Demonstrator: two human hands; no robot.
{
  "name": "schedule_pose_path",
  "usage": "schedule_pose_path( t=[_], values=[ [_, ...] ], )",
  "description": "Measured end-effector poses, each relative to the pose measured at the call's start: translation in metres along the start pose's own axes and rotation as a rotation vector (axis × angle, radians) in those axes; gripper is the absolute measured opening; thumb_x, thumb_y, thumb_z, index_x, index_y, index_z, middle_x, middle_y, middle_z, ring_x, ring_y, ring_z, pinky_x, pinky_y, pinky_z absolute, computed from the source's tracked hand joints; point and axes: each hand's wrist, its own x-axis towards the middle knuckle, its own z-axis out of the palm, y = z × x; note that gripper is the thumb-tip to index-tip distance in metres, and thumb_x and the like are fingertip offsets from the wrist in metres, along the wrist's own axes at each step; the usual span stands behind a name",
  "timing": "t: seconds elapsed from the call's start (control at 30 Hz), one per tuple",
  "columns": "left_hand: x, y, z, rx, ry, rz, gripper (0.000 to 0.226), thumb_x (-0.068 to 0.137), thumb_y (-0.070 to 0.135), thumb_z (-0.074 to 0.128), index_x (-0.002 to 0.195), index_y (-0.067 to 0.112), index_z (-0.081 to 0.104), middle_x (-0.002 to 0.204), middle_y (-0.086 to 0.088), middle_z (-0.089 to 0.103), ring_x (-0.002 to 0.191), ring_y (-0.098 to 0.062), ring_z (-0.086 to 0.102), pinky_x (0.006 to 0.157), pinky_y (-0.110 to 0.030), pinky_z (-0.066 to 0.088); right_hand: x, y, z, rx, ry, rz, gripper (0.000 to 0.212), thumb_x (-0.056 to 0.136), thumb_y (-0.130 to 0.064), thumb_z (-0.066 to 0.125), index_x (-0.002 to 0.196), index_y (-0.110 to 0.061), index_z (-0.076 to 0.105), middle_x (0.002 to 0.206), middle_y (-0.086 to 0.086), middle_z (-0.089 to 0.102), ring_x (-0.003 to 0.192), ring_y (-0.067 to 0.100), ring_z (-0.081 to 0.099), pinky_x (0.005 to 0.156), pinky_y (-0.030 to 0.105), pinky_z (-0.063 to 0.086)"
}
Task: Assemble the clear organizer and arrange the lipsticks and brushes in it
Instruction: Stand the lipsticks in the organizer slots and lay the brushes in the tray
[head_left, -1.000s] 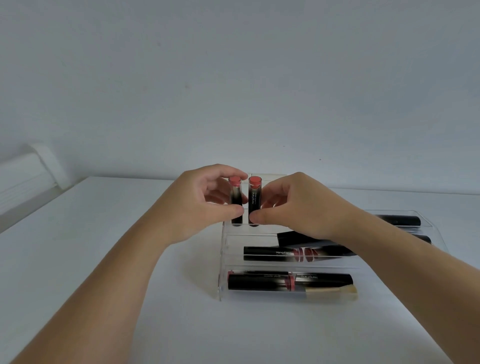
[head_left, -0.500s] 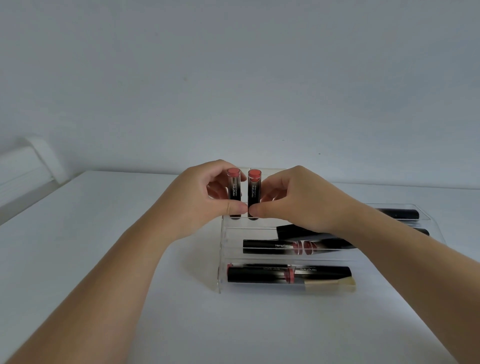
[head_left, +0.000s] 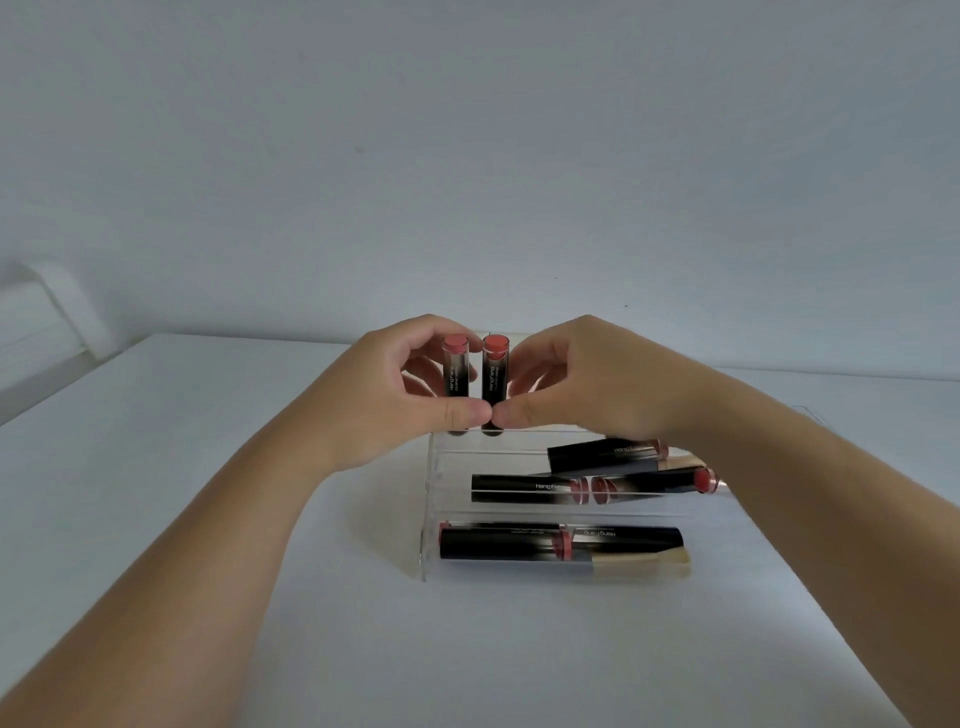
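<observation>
A clear stepped organizer (head_left: 434, 519) stands on the white table. Two black lipsticks with red tops stand upright side by side at its back left. My left hand (head_left: 384, 400) pinches the left lipstick (head_left: 457, 371) and my right hand (head_left: 587, 384) pinches the right lipstick (head_left: 494, 371); both thumbs meet in front of them. Several more black lipsticks lie flat in the middle tier (head_left: 524, 488) and front tier (head_left: 498, 543). A gold-handled piece (head_left: 639, 564) lies at the front right. My right forearm hides the organizer's right side.
The white table (head_left: 208, 519) reaches back to a pale wall. A white ledge (head_left: 41, 312) juts out at the far left. A clear edge (head_left: 810, 410) shows beyond my right forearm.
Both hands and the two upright lipsticks keep their place at the organizer's back left. The view has shifted slightly, and my thumbs now touch each other.
</observation>
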Motion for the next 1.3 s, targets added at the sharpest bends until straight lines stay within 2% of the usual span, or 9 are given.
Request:
schedule_pose_path(
  t=[0.07, 0.17, 0.23, 0.37, 0.57, 0.73, 0.97, 1.13, 1.3],
  values=[
    [0.000, 0.001, 0.007, -0.036, 0.008, 0.008, 0.055, 0.060, 0.051, 0.086, 0.112, 0.048, 0.069, 0.109, 0.013, 0.073, 0.097, -0.014, 0.072, 0.090, -0.046, 0.061, -0.002, 0.000, -0.013, -0.037, 0.034, 0.000, 0.035, 0.075, -0.054, 0.080, 0.106, -0.041, 0.072, 0.100, -0.022, 0.072, 0.091, -0.007, 0.067, 0.084, 0.022, 0.048],
    [-0.001, 0.001, 0.015, -0.187, 0.034, 0.004, 0.047, 0.062, 0.042, 0.087, 0.106, 0.045, 0.071, 0.111, 0.003, 0.075, 0.097, -0.022, 0.075, 0.082, -0.043, 0.064, -0.009, 0.002, -0.036, -0.054, 0.067, -0.023, 0.023, 0.080, -0.047, 0.078, 0.102, -0.043, 0.073, 0.098, -0.027, 0.072, 0.090, -0.008, 0.067, 0.081, 0.022, 0.046],
    [-0.001, 0.001, 0.018, -0.242, 0.064, 0.012, 0.042, 0.065, 0.033, 0.088, 0.103, 0.043, 0.073, 0.110, 0.001, 0.078, 0.096, -0.021, 0.076, 0.072, -0.036, 0.064, -0.016, 0.007, -0.046, -0.070, 0.037, -0.052, 0.014, 0.084, -0.038, 0.077, 0.096, -0.044, 0.075, 0.094, -0.028, 0.073, 0.088, -0.007, 0.068, 0.077, 0.022, 0.045],
    [0.000, 0.001, 0.021, -0.329, 0.073, 0.022, 0.035, 0.072, 0.016, 0.085, 0.097, 0.039, 0.076, 0.105, 0.001, 0.080, 0.090, -0.016, 0.076, 0.065, -0.026, 0.059, -0.025, 0.016, -0.054, -0.162, -0.093, -0.052, 0.020, 0.089, -0.025, 0.073, 0.093, -0.044, 0.076, 0.094, -0.029, 0.071, 0.089, -0.008, 0.067, 0.079, 0.022, 0.044],
    [0.000, -0.001, 0.021, -0.322, 0.081, 0.006, 0.031, 0.072, 0.018, 0.086, 0.096, 0.034, 0.075, 0.100, 0.002, 0.081, 0.088, -0.017, 0.077, 0.065, -0.025, 0.059, -0.024, 0.018, -0.054, -0.418, -0.292, -0.008, 0.024, 0.094, -0.039, 0.063, 0.099, -0.062, 0.068, 0.111, -0.022, 0.066, 0.102, 0.008, 0.065, 0.093, 0.042, 0.054],
    [0.002, -0.002, 0.022, -0.309, 0.118, -0.004, 0.031, 0.067, 0.023, 0.085, 0.093, 0.034, 0.075, 0.096, 0.000, 0.080, 0.091, -0.026, 0.076, 0.068, -0.030, 0.062, -0.024, 0.016, -0.056, -0.504, -0.319, -0.026, 0.021, 0.095, -0.045, 0.059, 0.104, -0.064, 0.063, 0.110, -0.024, 0.065, 0.099, 0.011, 0.066, 0.090, 0.038, 0.053],
    [0.002, -0.001, 0.020, -0.288, 0.111, -0.008, 0.032, 0.062, 0.030, 0.087, 0.091, 0.037, 0.075, 0.097, 0.000, 0.080, 0.094, -0.027, 0.075, 0.076, -0.039, 0.064, -0.029, 0.015, -0.057, -0.545, -0.189, -0.058, 0.014, 0.093, -0.040, 0.066, 0.100, -0.052, 0.070, 0.096, -0.031, 0.070, 0.086, -0.022, 0.051, 0.068, 0.014, 0.037],
    [0.000, 0.000, 0.018, -0.284, 0.090, -0.007, 0.030, 0.070, 0.020, 0.084, 0.092, 0.038, 0.075, 0.098, 0.003, 0.080, 0.093, -0.018, 0.076, 0.075, -0.033, 0.064, -0.035, 0.009, -0.064, -0.471, -0.012, -0.157, 0.018, 0.089, -0.029, 0.072, 0.097, -0.045, 0.073, 0.086, -0.036, 0.068, 0.085, -0.016, 0.060, 0.070, 0.000, 0.039],
    [-0.001, 0.002, 0.017, -0.275, 0.068, -0.002, 0.033, 0.077, 0.009, 0.083, 0.095, 0.035, 0.074, 0.098, 0.001, 0.079, 0.088, -0.013, 0.076, 0.070, -0.026, 0.061, -0.036, 0.007, -0.065, -0.224, 0.239, -0.228, 0.026, 0.084, -0.022, 0.075, 0.101, -0.041, 0.072, 0.089, -0.028, 0.069, 0.076, -0.002, 0.065, 0.069, 0.008, 0.048]
  ],
)
